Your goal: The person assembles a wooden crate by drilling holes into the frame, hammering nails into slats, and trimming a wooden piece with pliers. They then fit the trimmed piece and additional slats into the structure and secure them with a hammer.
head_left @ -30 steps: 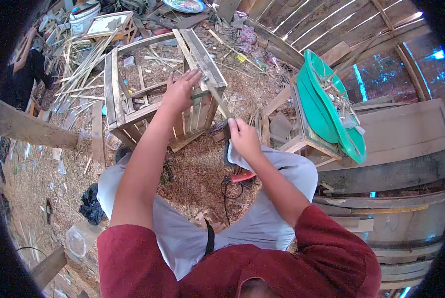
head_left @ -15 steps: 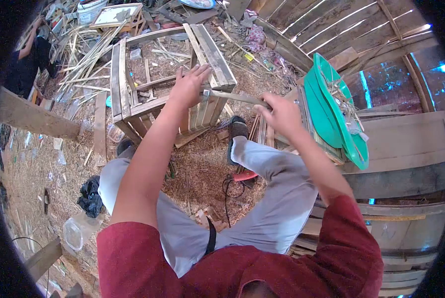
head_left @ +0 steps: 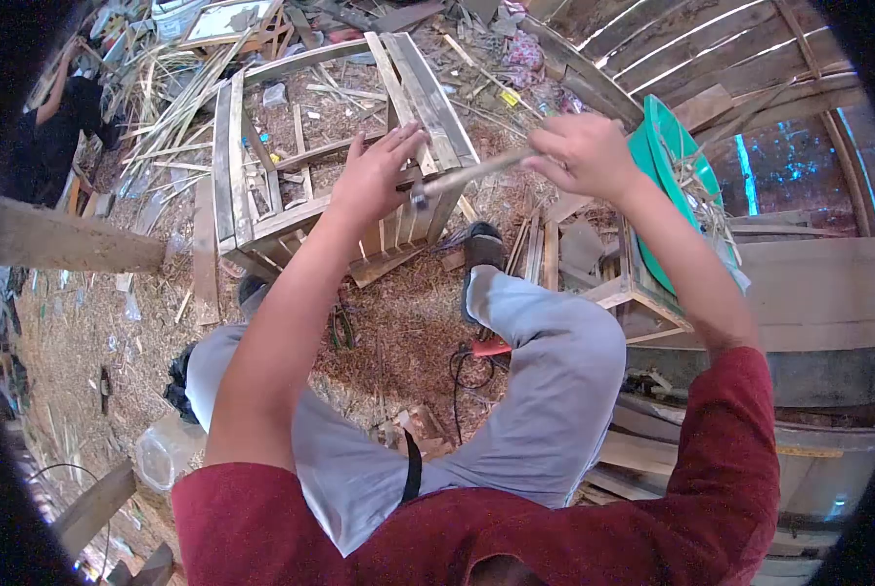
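Hammer in right hand — head near left hand on crate

It was a rough wood workshop: shavings covered the ground, thin strips and scraps lay heaped about, a slatted crate stood among them, and light came through gaps in the plank wall.
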